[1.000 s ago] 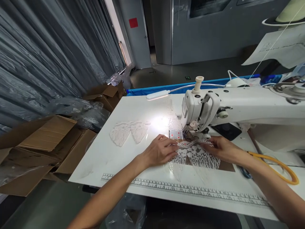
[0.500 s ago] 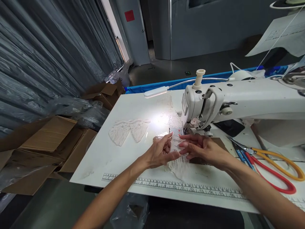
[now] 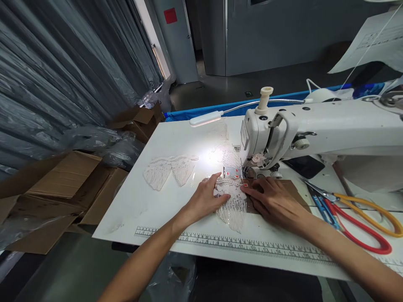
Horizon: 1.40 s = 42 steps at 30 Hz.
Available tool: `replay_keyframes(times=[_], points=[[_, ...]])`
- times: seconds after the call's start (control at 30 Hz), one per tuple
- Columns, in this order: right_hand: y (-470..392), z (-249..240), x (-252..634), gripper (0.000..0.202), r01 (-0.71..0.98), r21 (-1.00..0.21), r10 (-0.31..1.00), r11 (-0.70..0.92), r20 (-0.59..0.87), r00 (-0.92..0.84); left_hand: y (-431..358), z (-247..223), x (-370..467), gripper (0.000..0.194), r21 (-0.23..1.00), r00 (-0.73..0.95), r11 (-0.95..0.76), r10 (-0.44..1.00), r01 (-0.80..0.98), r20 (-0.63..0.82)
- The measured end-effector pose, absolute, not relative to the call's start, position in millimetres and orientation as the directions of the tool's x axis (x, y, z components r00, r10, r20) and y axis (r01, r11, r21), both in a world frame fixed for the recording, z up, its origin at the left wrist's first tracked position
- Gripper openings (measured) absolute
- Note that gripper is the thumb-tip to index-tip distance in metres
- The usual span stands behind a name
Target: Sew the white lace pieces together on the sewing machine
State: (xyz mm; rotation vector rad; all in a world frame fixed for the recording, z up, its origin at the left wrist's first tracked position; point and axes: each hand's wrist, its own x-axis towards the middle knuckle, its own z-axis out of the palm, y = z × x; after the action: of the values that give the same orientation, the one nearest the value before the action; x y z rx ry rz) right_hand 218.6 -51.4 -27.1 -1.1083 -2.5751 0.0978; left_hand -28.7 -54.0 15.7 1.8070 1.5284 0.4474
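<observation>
A white lace piece, with a beaded-looking upper edge and a rounded lower end, lies flat in front of the sewing machine's needle area. My left hand rests on its left side, thumb and index finger spread apart. On the other side, my right hand lies palm down, its fingertips touching the lace's right edge; some of its fingers are hidden beneath it. Just beyond my fingers is the metal needle plate with small red marks. The sewing machine stands behind my right hand.
Another lace piece with two lobes lies left on the white table. A lamp shines near the needle. Scissors with orange handles and ones with red handles lie right. A printed ruler runs along the front edge.
The lace, earlier raised and bunched between both hands, now lies spread flat. My left hand has turned flatter, and my right hand has lowered onto the table beside the lace.
</observation>
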Motion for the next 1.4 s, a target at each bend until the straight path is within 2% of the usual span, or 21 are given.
replay_keyframes(times=[0.07, 0.23, 0.33, 0.5, 0.7, 0.9, 1.2, 1.3, 1.4], points=[[-46.9, -26.1, 219.7, 0.039, 0.672, -0.196, 0.697, 0.715, 0.282, -0.659, -52.8, 15.1, -27.9, 0.074, 0.712, 0.212, -0.021, 0.960, 0.702, -0.181], [-39.7, -25.6, 224.2, 0.038, 0.633, -0.397, 0.744, 0.665, 0.275, -0.609, -49.2, 12.4, -26.5, 0.061, 0.713, 0.154, -0.003, 0.977, 0.701, -0.147], [-39.2, -29.1, 225.7, 0.038, 0.603, -0.459, 0.752, 0.653, 0.300, -0.586, -48.5, 14.0, -26.3, 0.060, 0.726, 0.150, 0.012, 0.976, 0.688, -0.158], [-42.3, -30.4, 222.6, 0.038, 0.610, -0.409, 0.732, 0.679, 0.313, -0.605, -47.7, 17.1, -26.1, 0.063, 0.745, 0.149, 0.050, 0.969, 0.665, -0.198], [-48.2, -25.7, 214.5, 0.037, 0.698, -0.288, 0.754, 0.656, 0.289, -0.590, -39.5, 6.5, -31.9, 0.059, 0.756, 0.112, 0.031, 0.984, 0.654, -0.137], [-49.0, -25.6, 217.4, 0.041, 0.668, -0.312, 0.738, 0.675, 0.272, -0.618, -37.5, 5.3, -36.2, 0.063, 0.762, 0.119, 0.018, 0.985, 0.647, -0.125], [-47.3, -32.0, 214.9, 0.039, 0.725, -0.188, 0.746, 0.663, 0.251, -0.617, -36.9, 6.0, -36.4, 0.067, 0.734, 0.145, 0.007, 0.979, 0.679, -0.144], [-47.8, -33.4, 216.1, 0.041, 0.725, -0.212, 0.753, 0.656, 0.251, -0.608, -37.3, 3.4, -36.5, 0.068, 0.740, 0.144, 0.006, 0.980, 0.673, -0.140], [-48.0, -34.1, 219.3, 0.044, 0.696, -0.303, 0.759, 0.651, 0.260, -0.597, -37.6, 1.1, -37.4, 0.066, 0.751, 0.143, 0.005, 0.981, 0.660, -0.133]])
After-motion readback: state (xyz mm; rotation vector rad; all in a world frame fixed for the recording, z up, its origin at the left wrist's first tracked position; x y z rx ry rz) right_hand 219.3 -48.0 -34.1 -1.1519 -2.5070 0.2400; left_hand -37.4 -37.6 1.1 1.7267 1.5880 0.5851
